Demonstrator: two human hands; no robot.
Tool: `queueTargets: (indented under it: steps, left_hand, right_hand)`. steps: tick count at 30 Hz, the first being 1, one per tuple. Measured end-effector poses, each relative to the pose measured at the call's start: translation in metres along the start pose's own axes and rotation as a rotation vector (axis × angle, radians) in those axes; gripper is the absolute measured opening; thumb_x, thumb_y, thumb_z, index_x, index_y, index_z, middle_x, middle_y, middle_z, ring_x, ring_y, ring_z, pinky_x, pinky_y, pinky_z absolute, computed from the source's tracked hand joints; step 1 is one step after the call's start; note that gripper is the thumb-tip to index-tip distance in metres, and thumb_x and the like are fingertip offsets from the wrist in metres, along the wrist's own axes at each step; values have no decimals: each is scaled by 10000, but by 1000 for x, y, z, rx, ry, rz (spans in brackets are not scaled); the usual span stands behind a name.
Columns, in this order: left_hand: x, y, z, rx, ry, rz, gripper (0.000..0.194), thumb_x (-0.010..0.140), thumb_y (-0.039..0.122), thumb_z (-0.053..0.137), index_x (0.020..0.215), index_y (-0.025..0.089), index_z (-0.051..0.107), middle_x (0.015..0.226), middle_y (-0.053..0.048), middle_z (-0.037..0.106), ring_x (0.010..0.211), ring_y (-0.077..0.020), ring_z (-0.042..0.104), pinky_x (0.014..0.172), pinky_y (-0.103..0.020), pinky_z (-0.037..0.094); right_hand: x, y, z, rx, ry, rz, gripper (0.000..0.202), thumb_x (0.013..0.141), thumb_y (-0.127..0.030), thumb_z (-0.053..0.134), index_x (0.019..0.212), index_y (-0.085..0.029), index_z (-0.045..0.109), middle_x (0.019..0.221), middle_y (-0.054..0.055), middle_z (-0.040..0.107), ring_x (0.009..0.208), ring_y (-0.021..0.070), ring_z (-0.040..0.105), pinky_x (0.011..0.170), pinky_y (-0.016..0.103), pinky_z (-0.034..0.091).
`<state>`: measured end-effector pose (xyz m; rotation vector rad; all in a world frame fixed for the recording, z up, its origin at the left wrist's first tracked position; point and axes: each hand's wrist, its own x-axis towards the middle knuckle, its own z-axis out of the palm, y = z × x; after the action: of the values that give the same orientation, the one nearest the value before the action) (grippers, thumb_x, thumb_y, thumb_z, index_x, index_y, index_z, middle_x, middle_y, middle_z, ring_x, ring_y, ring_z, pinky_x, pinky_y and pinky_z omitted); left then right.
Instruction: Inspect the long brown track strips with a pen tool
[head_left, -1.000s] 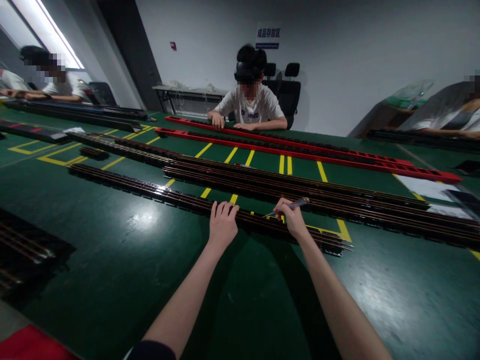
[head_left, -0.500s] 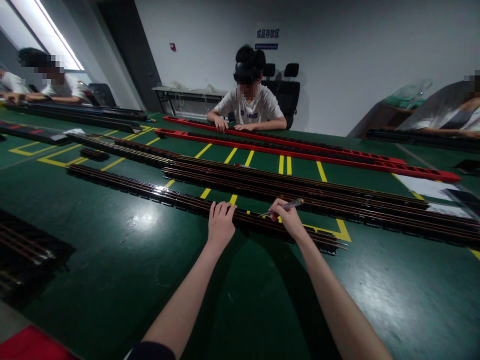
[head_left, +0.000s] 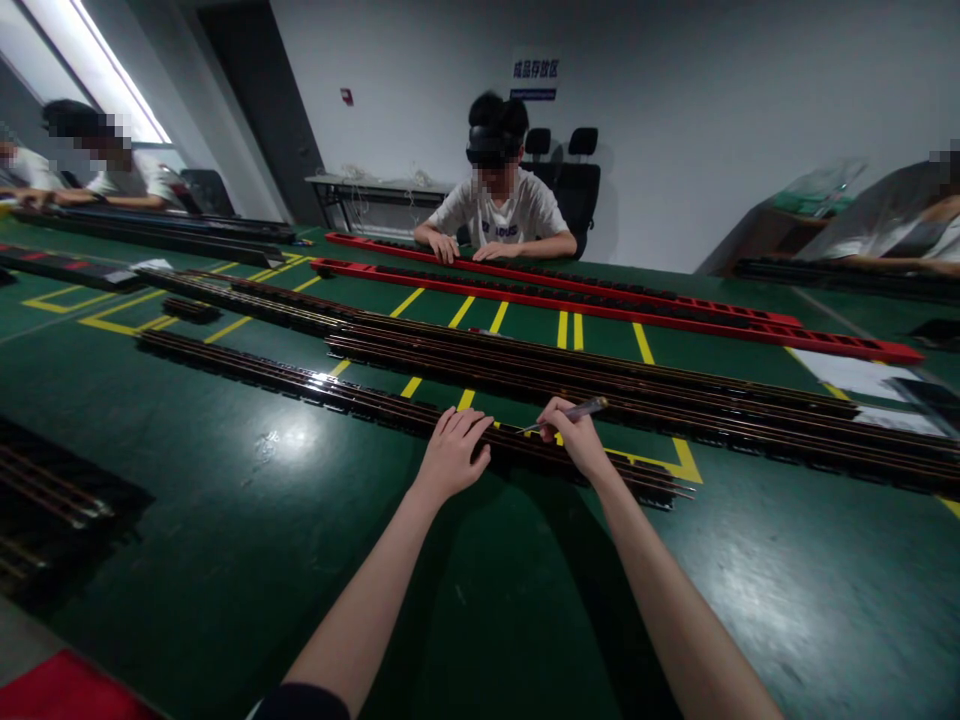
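A long dark strip with thin copper-coloured rods lies slanting across the green table in front of me. My left hand rests on its near edge with the fingers apart, holding nothing. To the right, my right hand is closed round a slim pen-like tool. The tool's thin tip points left and down onto the strip, between my two hands. The right end of the strip, with bare rod ends sticking out, lies beyond my right wrist.
Behind the strip lie more dark strips and two long red trays. Across the table a person has both hands at a red tray. Another dark bundle is at the left. White papers lie at the right.
My left hand has slid a little to the right along the strip, and its thumb now shows apart from the fingers. My right hand has hardly moved.
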<state>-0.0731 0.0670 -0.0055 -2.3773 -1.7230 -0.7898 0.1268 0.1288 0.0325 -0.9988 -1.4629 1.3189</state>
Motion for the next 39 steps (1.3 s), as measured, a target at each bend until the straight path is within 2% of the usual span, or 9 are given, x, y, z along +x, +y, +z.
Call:
queueTargets:
  steps: [4, 39]
  left_hand:
    - [0, 0, -1, -8, -13, 1, 375, 859, 272, 494, 1213, 186, 584, 1203, -87, 635, 1167, -231, 550, 1129, -458, 308]
    - [0, -1, 5, 35, 1, 1, 339, 872, 208, 472, 1193, 192, 578, 1176, -73, 641, 1126, -227, 558, 1110, -453, 320]
  right_hand:
    - [0, 1, 0, 4, 13, 2, 135, 638, -308, 553, 553, -203, 562, 469, -24, 544, 462, 112, 493, 483, 238, 416]
    - [0, 1, 2, 2, 35, -1, 138, 625, -312, 566, 545, -199, 564, 458, -26, 544, 446, 106, 495, 475, 234, 418]
